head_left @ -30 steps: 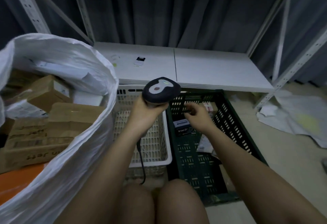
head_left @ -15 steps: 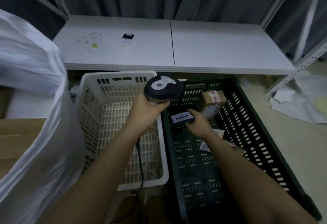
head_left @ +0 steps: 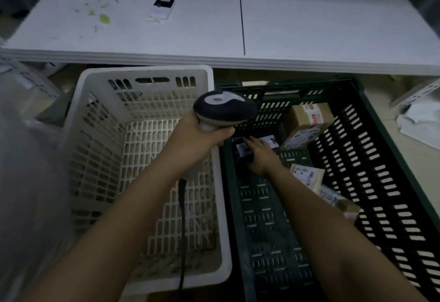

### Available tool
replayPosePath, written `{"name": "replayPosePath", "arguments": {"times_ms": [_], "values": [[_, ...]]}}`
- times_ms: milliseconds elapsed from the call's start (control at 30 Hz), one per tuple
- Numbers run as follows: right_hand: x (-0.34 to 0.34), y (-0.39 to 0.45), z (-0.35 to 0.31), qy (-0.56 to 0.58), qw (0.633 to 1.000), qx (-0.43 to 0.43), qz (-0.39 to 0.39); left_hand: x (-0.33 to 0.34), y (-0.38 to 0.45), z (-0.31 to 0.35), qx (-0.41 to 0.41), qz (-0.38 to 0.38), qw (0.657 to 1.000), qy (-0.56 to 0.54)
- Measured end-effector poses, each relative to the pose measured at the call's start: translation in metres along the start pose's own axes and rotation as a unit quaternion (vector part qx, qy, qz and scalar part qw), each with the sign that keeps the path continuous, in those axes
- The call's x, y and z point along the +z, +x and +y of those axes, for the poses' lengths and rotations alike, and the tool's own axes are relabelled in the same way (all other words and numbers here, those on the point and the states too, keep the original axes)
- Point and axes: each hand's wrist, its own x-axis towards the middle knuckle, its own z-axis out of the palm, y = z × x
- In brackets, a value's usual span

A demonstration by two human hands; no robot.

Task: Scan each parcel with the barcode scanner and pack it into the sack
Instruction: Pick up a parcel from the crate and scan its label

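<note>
My left hand (head_left: 198,138) grips the handle of the dark barcode scanner (head_left: 223,108), held above the divide between the two crates, its cable hanging down. My right hand (head_left: 260,156) reaches into the dark green crate (head_left: 385,182) and holds a small black parcel with a white label (head_left: 242,150) near the crate's far left corner. A brown cardboard parcel (head_left: 307,120) lies against the crate's far wall. Two more small parcels (head_left: 309,175) lie beside my right forearm. The white sack (head_left: 26,182) shows as a blurred edge at the far left.
A white plastic crate (head_left: 147,73) stands left of the green one, with nothing visible inside. Behind both runs a low white shelf (head_left: 309,27) with a small white device (head_left: 163,7) and green scraps on it. Crumpled white plastic (head_left: 421,120) lies on the floor at right.
The view has tilted down and moved closer, so the sack has slid almost out of view. My right hand has gone deeper into the green crate and taken hold of the black parcel.
</note>
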Motion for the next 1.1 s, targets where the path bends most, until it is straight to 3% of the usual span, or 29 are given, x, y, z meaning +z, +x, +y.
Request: {"name": "replayPosePath", "arguments": {"times_ms": [200, 333, 467, 567, 733, 967, 1100], "values": [[0.020, 0.035, 0.006, -0.169, 0.983, 0.018, -0.066, 0.002, 0.012, -0.017, -0.013, -0.015, 1.000, 0.006], [0.025, 0.037, 0.002, -0.259, 0.966, 0.017, -0.006, 0.004, 0.013, -0.025, -0.022, -0.015, 1.000, 0.001], [0.024, 0.025, 0.003, -0.280, 0.960, 0.015, -0.017, 0.004, 0.008, -0.025, -0.030, -0.008, 0.999, -0.020], [0.015, 0.006, 0.011, -0.230, 0.973, 0.026, 0.011, 0.002, 0.002, -0.019, -0.034, 0.005, 0.999, -0.031], [-0.016, -0.042, 0.016, 0.001, 0.997, 0.036, 0.076, -0.008, -0.018, -0.002, -0.027, 0.027, 0.999, -0.040], [-0.068, -0.128, -0.011, 0.232, 0.944, -0.006, 0.237, -0.020, -0.070, 0.041, 0.004, 0.071, 0.996, -0.051], [-0.074, -0.185, -0.055, 0.212, 0.919, -0.098, 0.319, -0.023, -0.106, 0.055, 0.017, 0.125, 0.987, -0.095]]}}
